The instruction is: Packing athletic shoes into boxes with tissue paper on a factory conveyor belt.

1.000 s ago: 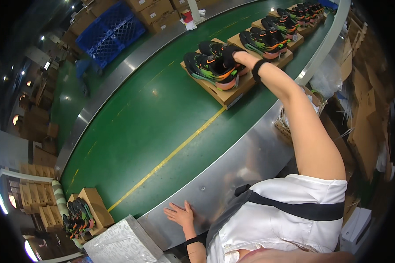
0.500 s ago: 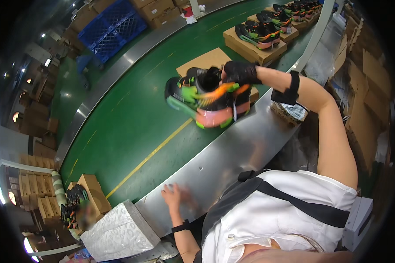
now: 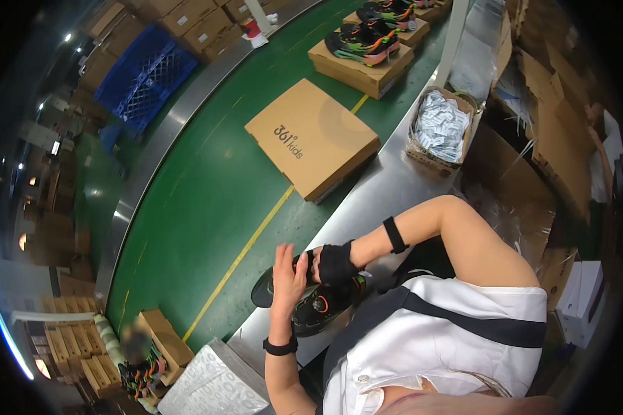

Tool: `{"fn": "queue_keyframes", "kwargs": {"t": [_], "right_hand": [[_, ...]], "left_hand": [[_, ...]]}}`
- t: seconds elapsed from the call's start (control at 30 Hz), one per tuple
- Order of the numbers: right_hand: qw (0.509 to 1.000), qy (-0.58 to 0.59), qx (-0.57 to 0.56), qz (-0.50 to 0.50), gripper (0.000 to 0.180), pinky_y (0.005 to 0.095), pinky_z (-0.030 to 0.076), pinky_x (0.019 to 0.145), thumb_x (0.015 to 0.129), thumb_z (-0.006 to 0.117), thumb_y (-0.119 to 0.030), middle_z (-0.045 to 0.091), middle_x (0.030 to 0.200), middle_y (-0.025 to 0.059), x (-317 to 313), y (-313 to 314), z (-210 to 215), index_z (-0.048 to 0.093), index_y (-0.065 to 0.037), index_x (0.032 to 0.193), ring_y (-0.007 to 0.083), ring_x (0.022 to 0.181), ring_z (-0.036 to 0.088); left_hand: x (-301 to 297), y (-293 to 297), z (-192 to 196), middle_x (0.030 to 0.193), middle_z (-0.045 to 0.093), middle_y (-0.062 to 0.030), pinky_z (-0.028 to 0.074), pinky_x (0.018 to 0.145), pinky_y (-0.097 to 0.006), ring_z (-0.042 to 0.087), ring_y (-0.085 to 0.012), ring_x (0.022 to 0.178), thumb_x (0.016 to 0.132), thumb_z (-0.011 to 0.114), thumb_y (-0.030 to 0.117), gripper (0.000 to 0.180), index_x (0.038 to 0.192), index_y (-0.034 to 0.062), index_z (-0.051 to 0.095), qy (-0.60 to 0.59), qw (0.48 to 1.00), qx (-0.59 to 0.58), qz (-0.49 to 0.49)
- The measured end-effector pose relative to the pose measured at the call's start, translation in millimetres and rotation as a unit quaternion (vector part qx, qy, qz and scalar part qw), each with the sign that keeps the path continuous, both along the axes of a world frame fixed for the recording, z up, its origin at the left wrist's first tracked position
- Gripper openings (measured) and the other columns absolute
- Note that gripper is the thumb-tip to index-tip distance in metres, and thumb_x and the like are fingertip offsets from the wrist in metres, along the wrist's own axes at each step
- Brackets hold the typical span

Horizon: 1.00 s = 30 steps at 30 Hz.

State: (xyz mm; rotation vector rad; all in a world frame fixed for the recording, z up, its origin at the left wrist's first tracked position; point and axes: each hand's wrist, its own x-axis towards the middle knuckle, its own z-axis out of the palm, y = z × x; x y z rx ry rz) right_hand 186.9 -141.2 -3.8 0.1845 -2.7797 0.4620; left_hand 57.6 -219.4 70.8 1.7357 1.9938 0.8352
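A pair of black sneakers with green and orange trim (image 3: 311, 304) sits at the steel rim of the conveyor, close to my body. My right hand (image 3: 336, 263), in a black fingerless glove, grips the top of the sneakers. My left hand (image 3: 289, 273) is pressed flat against their left side, fingers straight up. A closed brown shoe box (image 3: 313, 136) lies on the green belt (image 3: 208, 200), with nothing on its lid.
Farther up the belt, another brown box (image 3: 356, 69) carries a pair of colourful sneakers (image 3: 363, 40). A basket of white packets (image 3: 439, 124) stands on the steel rim. A stack of white paper (image 3: 211, 384) and a box with sneakers (image 3: 149, 360) lie at lower left. Cardboard piles up on the right.
My right hand lifted the sneakers off the brown box and brought them down to the steel rim near my body. My left hand rose from the rim to meet them.
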Motion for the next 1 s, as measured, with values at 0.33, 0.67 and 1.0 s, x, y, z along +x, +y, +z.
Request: {"fn": "queue_keyframes", "kwargs": {"t": [0.33, 0.67, 1.0], "right_hand": [[0.873, 0.080, 0.198, -0.439, 0.056, 0.0626, 0.019, 0.086, 0.062, 0.060, -0.021, 0.036, 0.123, 0.0187, 14.3, 155.1, -53.1, 0.044, -0.006, 0.114, 0.0320, 0.117, 0.031], [0.646, 0.390, -0.558, -0.346, 0.058, 0.0281, 0.042, 0.077, 0.064, 0.062, -0.015, 0.052, 0.102, 0.0149, 78.6, 167.7, 72.8, 0.039, 0.004, 0.113, 0.0166, 0.091, 0.051], [0.749, -0.106, -0.025, -0.653, 0.030, 0.0401, 0.042, 0.073, 0.067, 0.053, -0.014, 0.053, 0.090, 0.0164, 282.9, 231.7, -60.3, 0.050, -0.005, 0.096, 0.0315, 0.084, 0.053]], "left_hand": [[-1.3, 68.8, 12.1, 0.120, 0.038, -0.0254, 0.028, 0.095, -0.037, 0.034, -0.0356, 0.115, 0.086, 0.041, 0.035, 0.049, 0.113, -0.0068, 0.042, 0.002, 0.994, -0.109, -0.019], [3.8, 129.0, 0.3, 0.132, 0.022, -0.0208, 0.021, 0.099, -0.038, 0.022, -0.0343, 0.122, 0.083, 0.039, 0.045, 0.057, 0.126, 0.0079, 0.033, 0.018, 0.991, -0.092, -0.095], [-82.5, 53.5, -38.7, 0.073, 0.062, -0.0168, 0.046, 0.067, -0.034, 0.061, -0.0245, 0.073, 0.073, 0.055, 0.047, 0.048, 0.084, 0.0005, 0.063, 0.050, 0.937, -0.345, 0.004]]}}
